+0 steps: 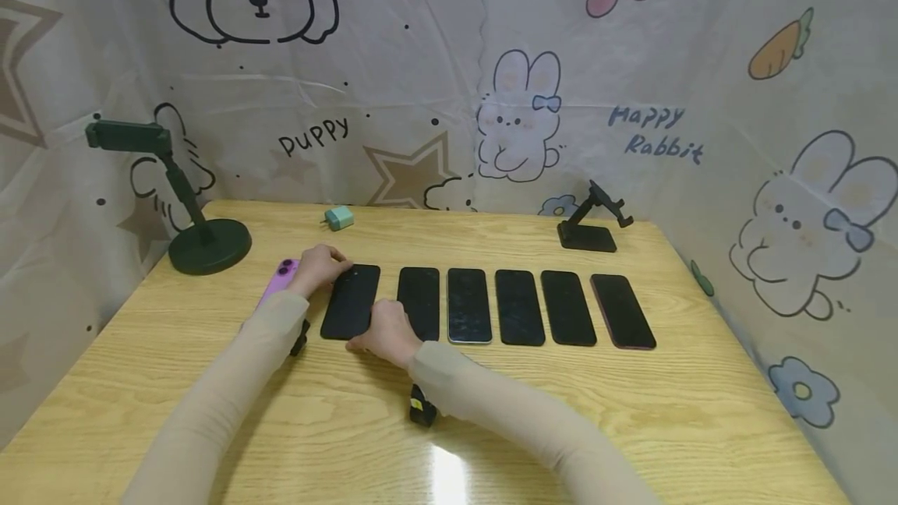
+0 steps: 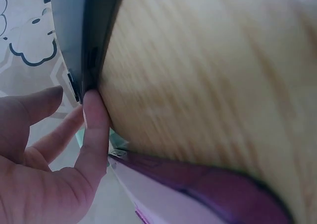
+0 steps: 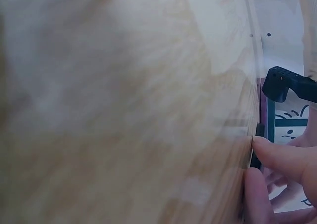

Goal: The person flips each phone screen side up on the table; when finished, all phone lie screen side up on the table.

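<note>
A black phone lies flat toward the left end of a row. At its upper left corner my left hand holds the edge, one fingertip against the side and another finger apart from it. Diagonally opposite, my right hand holds the lower right corner, its thumb by the bottom edge. Low in the right wrist view, two fingertips meet the phone's thin edge. Under the left forearm is a purple phone, partly hidden. The neighbouring dark phone is partly covered by the right hand.
Several more dark phones lie in the row to the right. Behind stand a dark green phone stand, a mint charger plug and a black folding stand. A printed curtain borders the wooden table.
</note>
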